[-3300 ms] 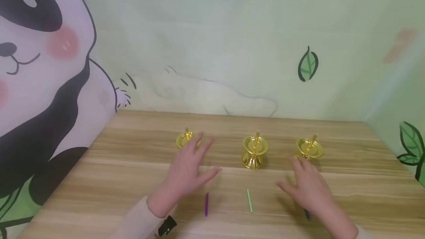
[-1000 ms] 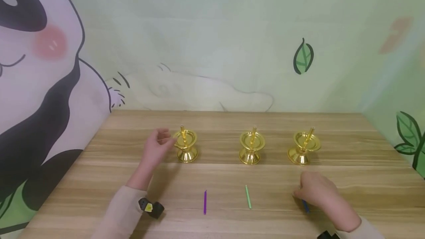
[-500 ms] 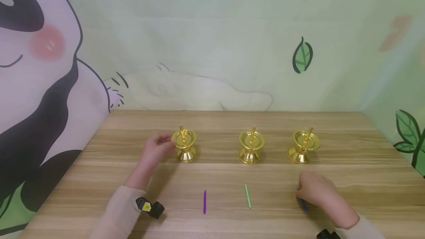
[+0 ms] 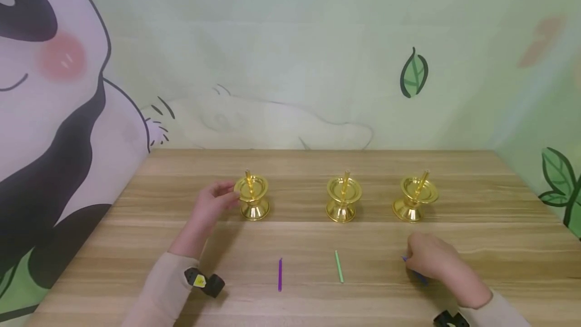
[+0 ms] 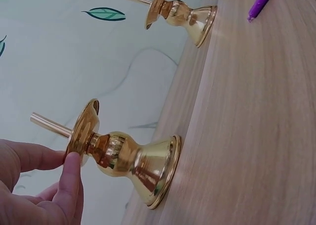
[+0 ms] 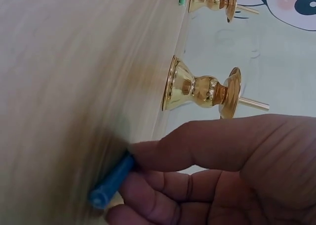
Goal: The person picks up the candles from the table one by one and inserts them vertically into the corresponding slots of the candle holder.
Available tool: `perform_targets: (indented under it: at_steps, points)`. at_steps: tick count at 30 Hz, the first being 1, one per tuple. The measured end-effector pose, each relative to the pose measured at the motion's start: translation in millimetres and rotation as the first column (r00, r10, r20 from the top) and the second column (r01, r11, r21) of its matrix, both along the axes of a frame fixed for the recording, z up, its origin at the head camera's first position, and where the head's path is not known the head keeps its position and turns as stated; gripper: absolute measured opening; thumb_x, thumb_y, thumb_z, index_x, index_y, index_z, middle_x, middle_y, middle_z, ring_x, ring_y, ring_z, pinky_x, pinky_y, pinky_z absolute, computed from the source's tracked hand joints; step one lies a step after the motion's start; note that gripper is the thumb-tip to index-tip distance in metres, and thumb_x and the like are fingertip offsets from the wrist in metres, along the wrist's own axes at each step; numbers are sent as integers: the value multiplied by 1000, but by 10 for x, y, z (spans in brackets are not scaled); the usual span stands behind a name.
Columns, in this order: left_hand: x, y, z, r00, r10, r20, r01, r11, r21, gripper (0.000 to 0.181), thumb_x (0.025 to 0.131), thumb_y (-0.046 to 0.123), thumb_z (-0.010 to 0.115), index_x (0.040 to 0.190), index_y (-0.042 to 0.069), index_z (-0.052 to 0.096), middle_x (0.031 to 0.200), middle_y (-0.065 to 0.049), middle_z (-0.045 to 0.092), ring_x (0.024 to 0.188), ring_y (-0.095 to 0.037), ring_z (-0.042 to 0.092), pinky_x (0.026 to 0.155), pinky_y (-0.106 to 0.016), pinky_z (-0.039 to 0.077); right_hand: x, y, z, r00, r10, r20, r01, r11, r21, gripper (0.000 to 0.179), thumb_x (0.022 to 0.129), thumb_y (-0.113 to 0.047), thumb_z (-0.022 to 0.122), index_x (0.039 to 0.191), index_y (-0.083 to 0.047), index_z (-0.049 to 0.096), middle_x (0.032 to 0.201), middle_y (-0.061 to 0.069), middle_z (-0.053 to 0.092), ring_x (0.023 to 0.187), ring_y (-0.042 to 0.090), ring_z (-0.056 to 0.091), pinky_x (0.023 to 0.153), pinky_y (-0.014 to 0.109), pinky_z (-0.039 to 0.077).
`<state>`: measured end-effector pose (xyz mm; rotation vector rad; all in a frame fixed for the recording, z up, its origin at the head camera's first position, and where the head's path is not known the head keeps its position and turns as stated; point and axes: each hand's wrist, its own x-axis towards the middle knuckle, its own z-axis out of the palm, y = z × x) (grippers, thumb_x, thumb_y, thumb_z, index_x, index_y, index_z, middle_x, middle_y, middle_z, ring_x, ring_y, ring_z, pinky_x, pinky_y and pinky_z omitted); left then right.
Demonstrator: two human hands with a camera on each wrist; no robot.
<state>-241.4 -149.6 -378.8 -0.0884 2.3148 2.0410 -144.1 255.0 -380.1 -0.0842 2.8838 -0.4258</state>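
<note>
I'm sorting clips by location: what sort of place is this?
Perhaps a children's playroom or staged corner: a wood-grain table before a pale green backdrop showing a cartoon panda and leaves.

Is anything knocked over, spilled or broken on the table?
Nothing looks wrong or spilled. The left gold stand, middle gold stand and right gold stand are upright; the purple stick and green stick look whole. The right hand hides part of the blue stick.

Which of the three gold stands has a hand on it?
The leftmost stand in the head view: the left hand pinches its dish. The middle stand and right stand are untouched.
</note>
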Motion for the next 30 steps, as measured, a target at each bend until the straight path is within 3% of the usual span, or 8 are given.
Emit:
perform_targets:
  at_steps: [7,16,30]
  points:
    - [3,-5,3,1000,-1,2,1,1000,7,42,91,-3,55,130,-14,43,121,-24,52,80,-2,58,85,-22,55,-23,17,2,1000,5,19,-6,1000,13,22,74,-14,68,65,-10,48,59,0,49,54,16,45,46,28,35]
    - [-12,-3,-13,1000,-1,15,0,999,33,43,91,-4,55,131,-14,42,119,-21,53,79,-2,59,81,-18,55,-18,49,-22,999,25,21,-25,999,35,28,70,-15,67,59,-13,42,51,-5,37,48,13,39,44,25,29]
    - [-13,-3,-16,999,8,40,-11,998,56,44,91,-4,55,131,-12,42,118,-18,52,80,-3,58,80,-17,55,-23,67,48,998,58,-32,-57,998,15,21,71,-17,69,70,-10,49,62,0,48,55,15,45,47,28,35]
